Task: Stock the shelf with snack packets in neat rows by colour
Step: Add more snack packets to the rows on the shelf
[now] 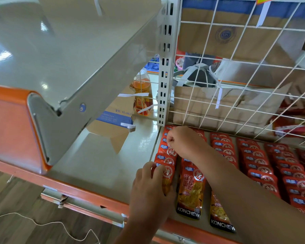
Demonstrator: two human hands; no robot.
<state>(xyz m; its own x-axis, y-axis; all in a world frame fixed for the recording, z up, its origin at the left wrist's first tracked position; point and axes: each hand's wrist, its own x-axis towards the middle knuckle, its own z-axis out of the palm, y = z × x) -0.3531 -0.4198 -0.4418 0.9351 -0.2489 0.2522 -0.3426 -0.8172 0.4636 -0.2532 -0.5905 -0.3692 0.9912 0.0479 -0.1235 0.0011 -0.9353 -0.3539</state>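
- Left hand (148, 187), nearest, well forward of the post (164, 76): fingers curl round the left edge of the front packet (168, 175) and grip it.
- Front packet lies flat at the near end of the left row (163, 155), the row that runs straight out from the post's foot.
- Right hand (181, 140), its arm crossing in from the right, sits over the same row closer to the post; fingers are clenched and seem to pinch the top of a mid packet (165, 150).
- Shelf (99, 166) left of the post is bare; right of it, more red rows (261, 166) lie overlapped like shingles.
- Behind the post: wire grid (236, 85), a cardboard box (218, 106) and an orange bottle (142, 90).
- Step in hand, as I judge it: squaring up the left row, all one red colour.
- Next move calls for sliding both packets flush with the shelf's left edge, keeping the overlap even, then letting go without dragging neighbours askew.
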